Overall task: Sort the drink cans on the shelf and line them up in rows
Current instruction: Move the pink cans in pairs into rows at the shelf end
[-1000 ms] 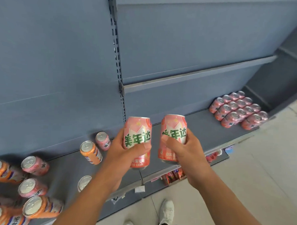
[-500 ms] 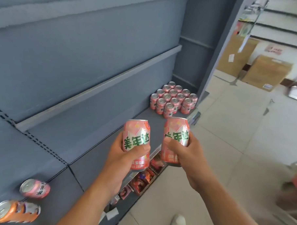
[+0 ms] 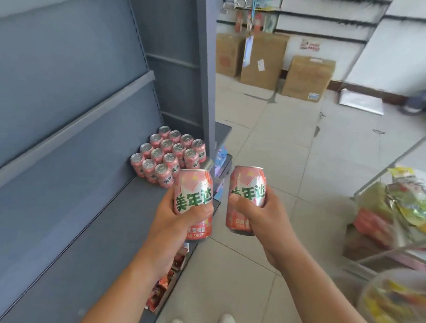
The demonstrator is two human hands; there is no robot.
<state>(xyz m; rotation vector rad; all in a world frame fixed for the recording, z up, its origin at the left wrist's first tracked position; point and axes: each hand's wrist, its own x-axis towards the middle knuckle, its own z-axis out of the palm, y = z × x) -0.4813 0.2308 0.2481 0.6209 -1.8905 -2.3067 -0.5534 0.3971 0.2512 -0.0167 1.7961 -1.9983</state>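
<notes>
Two pink cans up, one per hand! Your left hand (image 3: 177,221) wraps the left can (image 3: 194,185) over the shelf's (image 3: 94,229) front edge. Your right hand (image 3: 263,217) grips the right can (image 3: 248,185) just beside it, out past the edge. Both are upright and apart, and the rowed cans (image 3: 168,157) stand at the shelf's far end.

Glossy metal cans (image 3: 167,157), matt shelf (image 3: 87,229)

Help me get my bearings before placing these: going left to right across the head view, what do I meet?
grey shelf → block of pink cans → left can in the left hand → right can in the right hand → snack packets
</notes>
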